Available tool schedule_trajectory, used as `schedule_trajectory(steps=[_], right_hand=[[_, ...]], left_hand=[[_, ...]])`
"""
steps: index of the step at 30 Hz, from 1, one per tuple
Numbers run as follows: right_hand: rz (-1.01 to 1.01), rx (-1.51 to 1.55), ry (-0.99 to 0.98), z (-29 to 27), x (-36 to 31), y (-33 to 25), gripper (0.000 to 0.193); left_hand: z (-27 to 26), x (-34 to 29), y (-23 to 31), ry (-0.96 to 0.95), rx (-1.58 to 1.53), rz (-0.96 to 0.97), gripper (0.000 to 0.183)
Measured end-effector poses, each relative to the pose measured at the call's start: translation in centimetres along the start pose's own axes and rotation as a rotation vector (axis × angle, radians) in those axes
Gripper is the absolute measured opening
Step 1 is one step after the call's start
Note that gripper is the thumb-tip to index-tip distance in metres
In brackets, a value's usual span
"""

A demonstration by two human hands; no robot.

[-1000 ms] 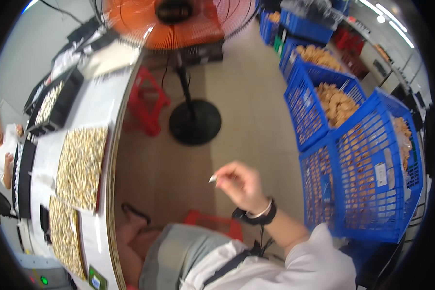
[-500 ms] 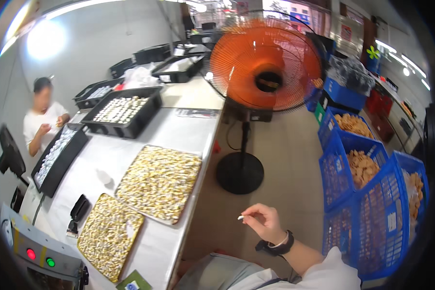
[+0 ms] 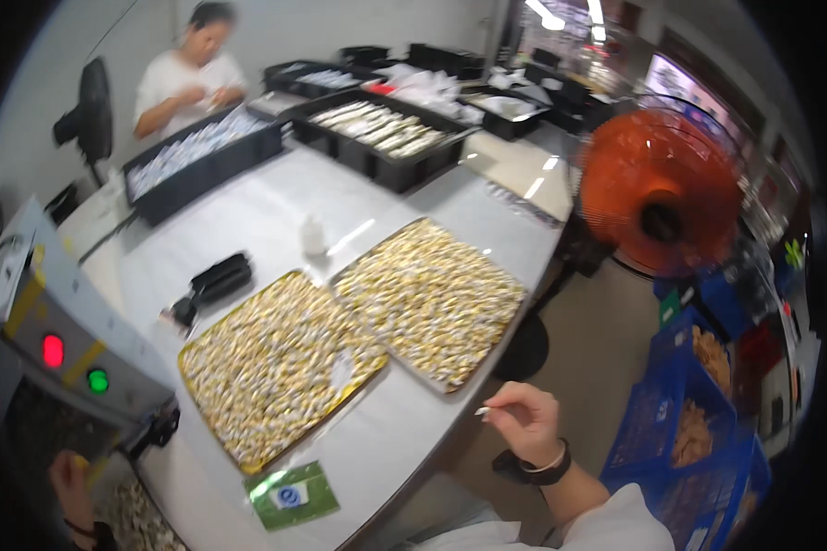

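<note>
My right hand is raised beyond the table's right edge, with thumb and forefinger pinched on a small white piece. A dark watch and a light band are on that wrist. At the lower left, my left hand is closed, with a small yellowish piece at its fingertips. Below it lie many small pale pieces. On the white table are two trays, a near one and a far one, both covered with small yellow-and-white pieces. What these pieces are, I cannot make out.
A grey machine with red and green lights stands left. A green packet, a black case and a clear bottle lie or stand on the table. Beyond are black crates and a person. An orange fan and blue crates stand right.
The view has swung left, so the table and machine fill more of it and the fan sits further right. My left hand has come into view. My right hand keeps its pinch.
</note>
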State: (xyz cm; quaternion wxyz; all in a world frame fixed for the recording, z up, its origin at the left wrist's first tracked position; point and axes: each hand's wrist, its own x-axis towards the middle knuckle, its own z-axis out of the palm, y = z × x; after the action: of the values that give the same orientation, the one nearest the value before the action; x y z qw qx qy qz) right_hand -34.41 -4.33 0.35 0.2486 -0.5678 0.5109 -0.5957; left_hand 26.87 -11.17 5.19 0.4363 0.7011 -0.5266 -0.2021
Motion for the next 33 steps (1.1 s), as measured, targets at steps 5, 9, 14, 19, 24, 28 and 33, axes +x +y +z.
schedule_trajectory(steps=[5,9,14,19,24,28,33], right_hand=[[0.008,0.129,0.047,0.7,-0.8,-0.9,0.007],[-0.074,0.354,-0.191,7.1,-0.3,-1.3,0.019],[-0.094,0.41,-0.381,10.0,-1.6,-2.3,0.011],[0.054,0.51,-0.458,9.6,-3.1,-2.4,0.01],[0.134,0.575,-0.418,9.8,-4.0,-2.9,0.009],[0.146,0.581,-0.44,10.3,-3.8,-3.3,0.009],[0.008,0.399,-0.664,10.4,-2.7,-3.9,0.016]], left_hand=[[7.0,-13.3,11.0,-0.787,-0.524,-0.057,0.015],[9.8,-20.9,11.1,-1.158,-0.993,-0.271,0.021],[18.0,-24.1,9.8,-1.007,-1.276,-0.715,0.049],[20.7,-24.2,11.4,-0.802,-1.655,-0.883,0.052],[20.6,-23.9,11.2,-0.853,-1.508,-0.635,0.051],[21.2,-24.7,10.7,-0.742,-1.456,-0.31,0.037],[21.0,-24.1,10.0,-1.035,-1.472,-0.54,0.047]])
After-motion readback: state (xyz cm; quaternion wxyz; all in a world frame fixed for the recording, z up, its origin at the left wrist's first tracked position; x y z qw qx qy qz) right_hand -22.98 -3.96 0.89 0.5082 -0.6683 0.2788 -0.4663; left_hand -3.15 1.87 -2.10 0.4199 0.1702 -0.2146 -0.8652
